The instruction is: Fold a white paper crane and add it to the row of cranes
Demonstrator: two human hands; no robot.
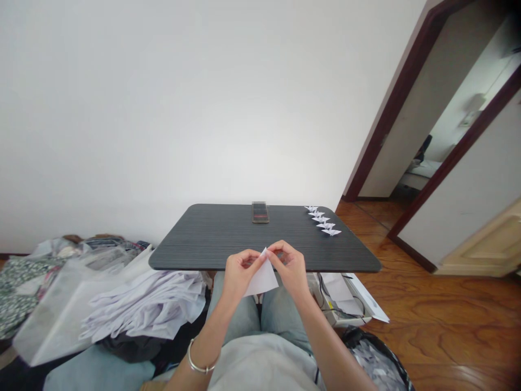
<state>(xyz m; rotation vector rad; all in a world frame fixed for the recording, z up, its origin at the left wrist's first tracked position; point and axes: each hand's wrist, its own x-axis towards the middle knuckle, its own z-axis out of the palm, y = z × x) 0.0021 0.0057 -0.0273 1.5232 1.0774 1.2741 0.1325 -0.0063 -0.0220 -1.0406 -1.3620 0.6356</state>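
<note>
Both my hands hold a folded white paper triangle (261, 278) just in front of the near edge of a dark table (211, 239). My left hand (239, 271) pinches its left side, fingers closed. My right hand (290, 267) pinches the top corner from the right, fingers closed. A silver bangle (198, 365) sits on my left wrist. Several small folded white paper figures (322, 220) stand in a row at the table's far right. A small dark object (260, 212), blurred, stands at the far middle edge.
A heap of white plastic bags and cloth (122, 304) lies on the left. White papers and cables (350, 301) lie under the table on the right. Wooden floor (448, 320) and an open doorway (431, 163) are to the right.
</note>
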